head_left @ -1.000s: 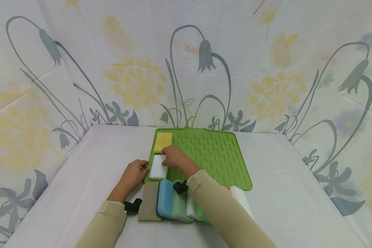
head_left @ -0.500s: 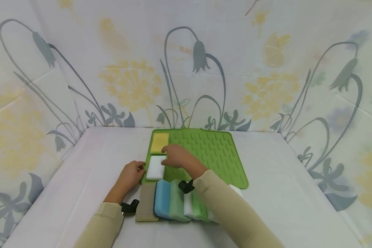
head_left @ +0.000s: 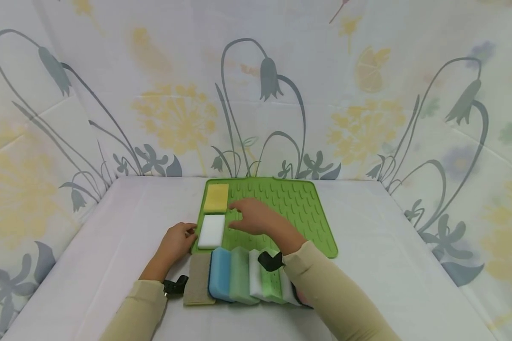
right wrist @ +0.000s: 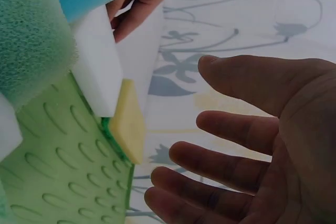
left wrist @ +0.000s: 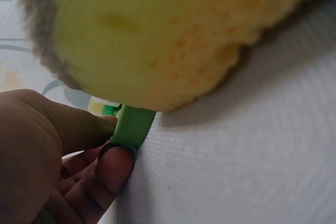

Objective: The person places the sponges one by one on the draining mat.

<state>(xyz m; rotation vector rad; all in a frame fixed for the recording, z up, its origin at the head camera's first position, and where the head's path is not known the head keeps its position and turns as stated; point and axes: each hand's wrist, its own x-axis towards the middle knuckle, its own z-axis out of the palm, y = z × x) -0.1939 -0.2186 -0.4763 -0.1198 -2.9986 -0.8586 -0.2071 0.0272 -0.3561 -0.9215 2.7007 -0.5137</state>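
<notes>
person's two bare hands at work over a ribbed green mat on a white-covered table, seen from the head cam.

left hand: at the mat's left side, near its front corner. left wrist view, close up: thumb & fingertips pinch the mat's green edge, w/ no gap btwn them and it.

right hand: over the left half of the mat, fingertips pointing left, just beside the two sponges there. right wrist view: thumb & fingers spread well apart, palm bare, nothing held.

on the mat, along its left side: yellow sponge at the back, white sponge in front of it, close together, both lying flat.

in front of the mat, a row of sponges leaning on each other. l to r: grey-topped sponge w/ yellow underside, blue sponge, pale green sponge, narrow white one, bright green one; rest partly hidden by the right beige sleeve.

bg: white cloth printed w/ grey bellflowers & yellow blooms.
</notes>
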